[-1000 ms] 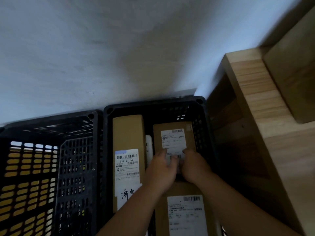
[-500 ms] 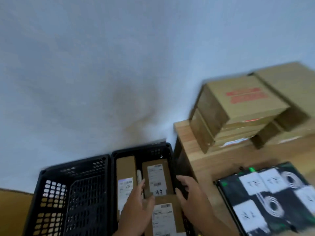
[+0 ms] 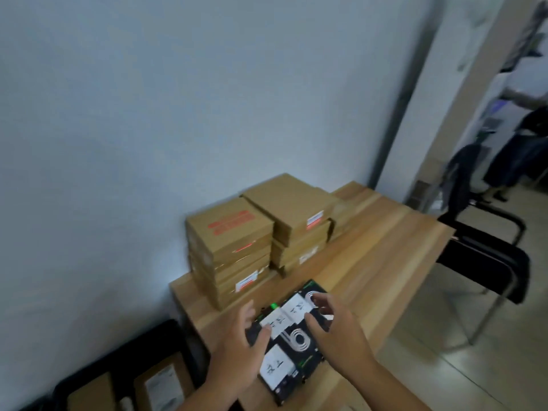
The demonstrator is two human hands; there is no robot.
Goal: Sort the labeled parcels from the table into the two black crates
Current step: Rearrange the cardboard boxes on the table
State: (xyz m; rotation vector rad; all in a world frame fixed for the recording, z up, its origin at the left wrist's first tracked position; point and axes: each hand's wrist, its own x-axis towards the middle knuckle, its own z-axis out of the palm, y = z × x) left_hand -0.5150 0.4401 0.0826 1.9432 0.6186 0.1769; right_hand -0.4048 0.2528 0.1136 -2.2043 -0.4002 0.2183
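**boxfan:** what's on the desk (image 3: 394, 256)? pale wood planks, right?

**sorter22:** yep, smooth with a visible grain. two piles of flat brown cardboard are pushed back against the wall (image 3: 118, 143). left stack (image 3: 231, 256) has red print on top and white labels on its side edges. right stack (image 3: 296, 221) touches it and sits a bit further back. square corners, matte card.

**boxfan:** and the hands?

**sorter22:** both are over a flat black slab (image 3: 299, 342) near the front desk edge. it has white square stickers, white spiral rings and a small green light. left hand (image 3: 237, 354) is at its left edge, fingers spread and loose, thumb over the rim. right hand (image 3: 335, 330) is above its right side, fingers gently bent, gripping nothing. too blurry to say if either really touches it.

**boxfan:** crate?

**sorter22:** black plastic crate (image 3: 127, 354) on the floor, just left of the desk by the wall. brown labelled parcels (image 3: 161, 387) lie flat inside. there's a black tube-legged chair (image 3: 486, 253) off to the right.
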